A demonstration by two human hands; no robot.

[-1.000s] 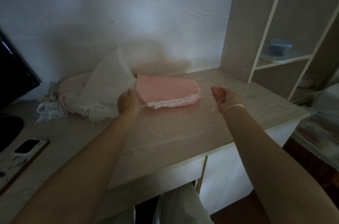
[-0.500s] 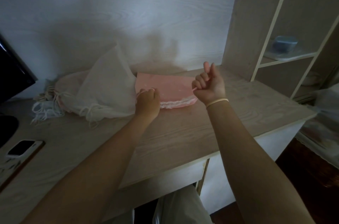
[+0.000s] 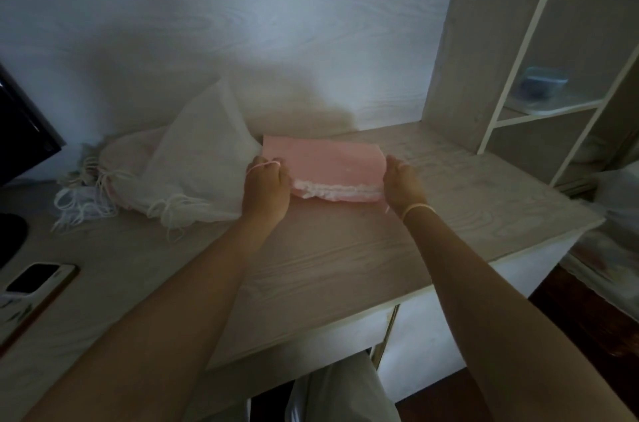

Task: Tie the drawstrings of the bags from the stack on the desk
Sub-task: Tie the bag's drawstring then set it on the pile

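— What's happened over there? A second ago the right hand (image 3: 403, 181) was up off the surface (image 3: 345, 248) in a loose fist, pulling a cord.

— It has dropped back down to the right end of the pink bag (image 3: 325, 165). The left hand (image 3: 266, 184) sits at the other end, with the pink drawstring (image 3: 264, 163) looped over its curled fingers. So the two hands now flank the bag's lacy mouth, one at each end.

— Are both pinching a cord?

— The left one clearly is. The right has its fingers curled in at the bag's corner, and a thin pink end pokes out below its wrist, so I'd say it grips the string there too, but it's too dim to be sure.

— What does that mean for the job?

— My guess is they're drawing the mouth closed from both sides. The mouth looks barely gathered and no knot is made.

— And the others?

— The white bags (image 3: 166, 176) lie heaped just left of the pink one, touching it, cords bunched at their near ends. Those look done.

— Any writing or brand to read?

— None that I can make out. The phone (image 3: 33, 278) at the left edge is dark, and the blue container (image 3: 543, 84) on the shelf (image 3: 553, 108) is too blurred.
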